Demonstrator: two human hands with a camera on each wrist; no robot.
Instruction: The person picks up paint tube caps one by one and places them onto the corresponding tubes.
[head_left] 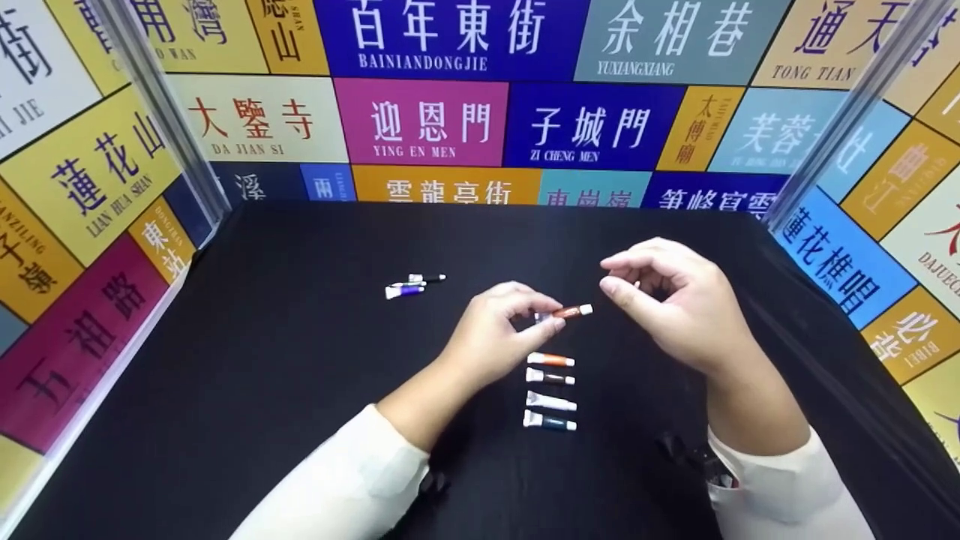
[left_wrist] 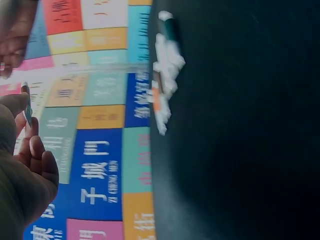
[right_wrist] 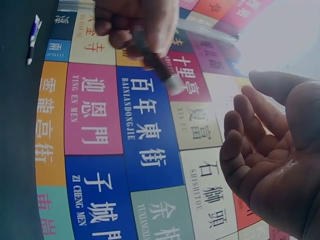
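Note:
My left hand pinches a small reddish-brown paint tube between thumb and fingers, its white cap pointing right. The same tube shows dark and blurred in the right wrist view. To the right, my right hand is raised with fingers loosely bent and nothing in them; the right wrist view shows its bare palm. Below the left hand lie several tubes in a column: an orange tube, a dark brown tube, a white tube and a dark green tube, caps all to the right.
Farther back on the black cloth-covered table lie a purple tube and a black tube, close together. Panels with large printed characters stand behind and at both sides, with metal posts at the corners.

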